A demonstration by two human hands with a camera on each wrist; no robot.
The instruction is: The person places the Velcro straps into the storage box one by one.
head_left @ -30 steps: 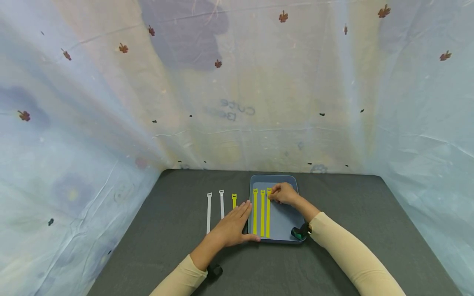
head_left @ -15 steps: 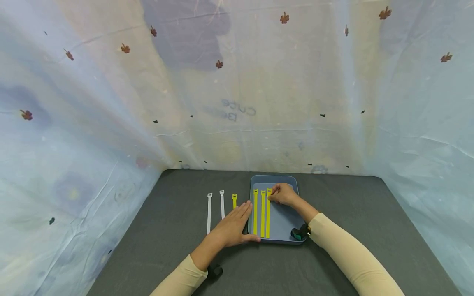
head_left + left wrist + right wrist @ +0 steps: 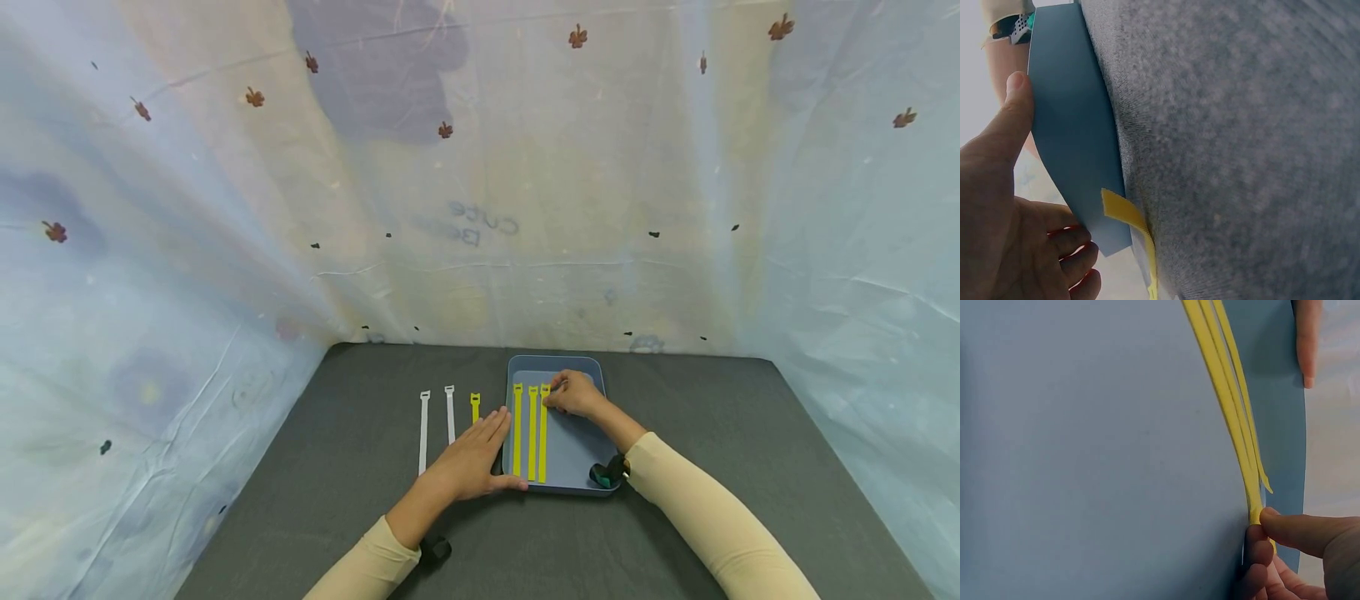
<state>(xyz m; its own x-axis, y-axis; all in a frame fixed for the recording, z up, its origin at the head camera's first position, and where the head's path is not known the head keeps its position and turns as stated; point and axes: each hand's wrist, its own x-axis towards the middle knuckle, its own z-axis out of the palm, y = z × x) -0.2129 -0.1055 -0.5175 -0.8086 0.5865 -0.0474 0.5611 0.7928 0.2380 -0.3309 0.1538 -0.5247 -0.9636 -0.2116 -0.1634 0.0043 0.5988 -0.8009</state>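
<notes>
Three yellow hook-and-loop cable ties lie side by side, lengthwise, in a blue-grey tray [image 3: 577, 454]. My right hand [image 3: 576, 393] pinches the head end of the rightmost yellow cable tie [image 3: 543, 442] between thumb and fingers; the right wrist view shows the pinched tie [image 3: 1229, 422] up close. With its fingers extended, my left hand [image 3: 467, 463] rests against the tray's left side, its thumb at the near rim. In the left wrist view, that thumb touches the edge of the tray's outer wall [image 3: 1072, 119]. Another yellow cable tie [image 3: 475, 406] lies left of the tray, partly hidden by my left hand.
Two white cable ties [image 3: 423, 433] lie on the dark grey tabletop [image 3: 360, 467], farther left. A patterned curtain [image 3: 555, 208] hangs behind the table and along both sides. Black straps with a wrist camera [image 3: 607, 472] sit at my right wrist, over the tray's near right corner.
Both hands hold nearly the same places. The right hand keeps its pinch on the rightmost yellow cable tie, and the tray and other ties stay put; the view shifts very slightly.
</notes>
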